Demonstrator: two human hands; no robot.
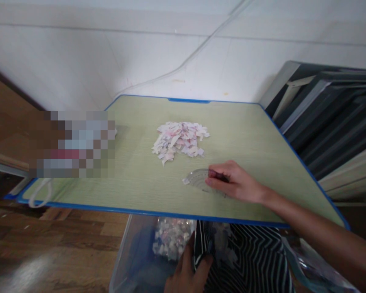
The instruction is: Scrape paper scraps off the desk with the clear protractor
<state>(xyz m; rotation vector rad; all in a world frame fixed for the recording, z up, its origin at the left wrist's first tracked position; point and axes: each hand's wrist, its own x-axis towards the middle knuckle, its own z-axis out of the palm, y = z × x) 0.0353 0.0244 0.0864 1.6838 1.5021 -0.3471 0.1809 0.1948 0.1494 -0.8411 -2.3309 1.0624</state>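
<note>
My right hand (234,182) is closed on a clear half-round protractor (197,178), which lies flat on or just over the table top. A dark red piece (217,175) shows between its fingers; I cannot tell what it is. A small pale scrap (186,180) touches the protractor's left end. Beyond it lies a loose pile of torn paper scraps (183,138), white and pink. Below the table's front edge, my left hand (190,268) pinches the edge of a black cloth with white stripes (250,256). A few pale scraps seem to lie on that cloth.
The light green table (244,138) has a blue rim. Under it stands a clear plastic bin (122,252) holding a bag of scraps (172,238). A blurred-out object (79,146) sits at the left. Dark folded panels (332,106) lean at the right; a cable (189,63) crosses the wall.
</note>
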